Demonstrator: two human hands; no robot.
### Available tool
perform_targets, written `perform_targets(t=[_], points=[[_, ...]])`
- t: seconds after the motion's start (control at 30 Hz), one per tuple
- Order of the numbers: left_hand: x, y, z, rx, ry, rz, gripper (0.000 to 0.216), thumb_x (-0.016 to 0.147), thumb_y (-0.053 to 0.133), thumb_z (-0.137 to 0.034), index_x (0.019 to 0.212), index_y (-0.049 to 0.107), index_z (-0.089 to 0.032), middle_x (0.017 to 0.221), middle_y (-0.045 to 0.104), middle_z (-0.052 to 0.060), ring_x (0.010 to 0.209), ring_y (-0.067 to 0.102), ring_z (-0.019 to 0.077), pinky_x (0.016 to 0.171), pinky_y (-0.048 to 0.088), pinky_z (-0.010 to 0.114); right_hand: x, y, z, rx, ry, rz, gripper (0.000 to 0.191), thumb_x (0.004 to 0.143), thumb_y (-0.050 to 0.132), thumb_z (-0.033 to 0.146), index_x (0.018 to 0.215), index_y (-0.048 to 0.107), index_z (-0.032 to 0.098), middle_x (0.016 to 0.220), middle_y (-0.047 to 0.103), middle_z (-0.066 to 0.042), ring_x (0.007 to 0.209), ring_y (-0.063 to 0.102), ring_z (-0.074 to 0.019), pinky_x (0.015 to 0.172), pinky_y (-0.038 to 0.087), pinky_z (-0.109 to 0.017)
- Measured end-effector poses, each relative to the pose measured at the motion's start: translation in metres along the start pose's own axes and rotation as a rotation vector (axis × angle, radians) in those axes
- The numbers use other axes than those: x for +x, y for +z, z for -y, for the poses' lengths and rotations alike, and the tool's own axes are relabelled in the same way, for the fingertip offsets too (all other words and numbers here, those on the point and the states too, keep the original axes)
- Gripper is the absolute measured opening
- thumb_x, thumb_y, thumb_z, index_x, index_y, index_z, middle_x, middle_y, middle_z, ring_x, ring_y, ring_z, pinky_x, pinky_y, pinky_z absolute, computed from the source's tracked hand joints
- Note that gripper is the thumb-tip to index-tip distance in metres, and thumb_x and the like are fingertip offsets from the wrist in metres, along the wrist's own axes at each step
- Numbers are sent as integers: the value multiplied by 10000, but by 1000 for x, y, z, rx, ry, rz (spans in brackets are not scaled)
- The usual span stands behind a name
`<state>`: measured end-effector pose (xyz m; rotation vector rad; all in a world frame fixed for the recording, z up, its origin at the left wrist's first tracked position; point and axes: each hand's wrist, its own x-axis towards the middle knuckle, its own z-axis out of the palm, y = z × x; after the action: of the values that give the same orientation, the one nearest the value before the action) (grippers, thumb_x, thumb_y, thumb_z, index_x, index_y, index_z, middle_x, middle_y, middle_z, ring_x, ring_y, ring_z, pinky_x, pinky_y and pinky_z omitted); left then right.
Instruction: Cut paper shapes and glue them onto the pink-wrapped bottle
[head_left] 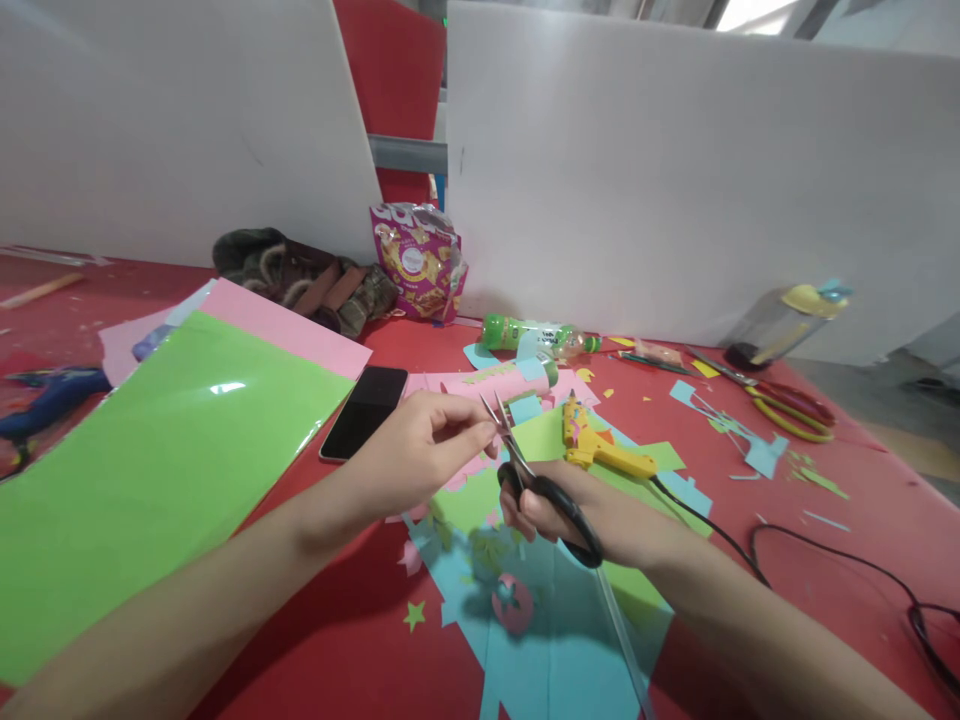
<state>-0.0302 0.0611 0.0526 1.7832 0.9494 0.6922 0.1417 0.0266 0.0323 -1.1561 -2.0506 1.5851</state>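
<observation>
The right hand (pixel 592 500) holds a pair of black-handled scissors (pixel 517 450), its fingers clamped round the loops, just left of and nearer the person than the yellow glue gun (pixel 604 452). The blades stand slightly apart, pointing up and away. The left hand (pixel 427 445), farther left of the glue gun, has thumb and forefinger drawn together beside the scissor tips; whether a scrap is pinched between them cannot be told. On the near side of the glue gun lie light-blue paper (pixel 525 670), a pink cutout (pixel 512 605) with a star-shaped opening, and, farther left, a small green star (pixel 414 615) on the red table (pixel 322 630). Well to the glue gun's left, a dark-screened phone (pixel 365 413) rests beside a large green sheet (pixel 187 430). Beyond the glue gun, a green-capped bottle (pixel 501 332) lies on its side, and behind that, to the left, stands a purple snack bag (pixel 420 262). Blue scraps (pixel 765 455) are to the glue gun's right, with red-and-yellow-handled shears (pixel 795 405) beyond them. A black cord (pixel 739 545) trails from the glue gun's handle toward the right.
</observation>
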Motion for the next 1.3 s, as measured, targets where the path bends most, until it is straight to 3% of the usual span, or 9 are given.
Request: perform_targets(t=[0.2, 0.57, 1.3], points=[[-3, 6, 0, -67, 10, -51, 266, 742, 440, -161, 479, 414, -137, 483, 371, -57, 459, 320, 49, 444, 279, 171, 0, 5, 5, 0, -11, -35, 578, 689, 263, 707, 689, 417, 150, 610, 377, 24, 526, 325, -88, 488, 294, -233], [-6, 14, 1, -113, -3, -146, 205, 737, 444, -184, 543, 488, -136, 544, 504, -31, 528, 455, 72, 490, 356, 171, -1, 12, 6, -34, 0, -93, 575, 690, 215, 714, 684, 393, 168, 633, 377, 16, 548, 320, -101, 509, 307, -246], [-10, 23, -2, -318, -33, -96, 240, 763, 395, -166, 536, 474, -148, 477, 530, -37, 409, 489, 58, 409, 398, 169, -4, 14, 10, -57, -25, -111, 554, 711, 165, 699, 710, 359, 181, 667, 368, 6, 588, 351, -118, 531, 352, -258]])
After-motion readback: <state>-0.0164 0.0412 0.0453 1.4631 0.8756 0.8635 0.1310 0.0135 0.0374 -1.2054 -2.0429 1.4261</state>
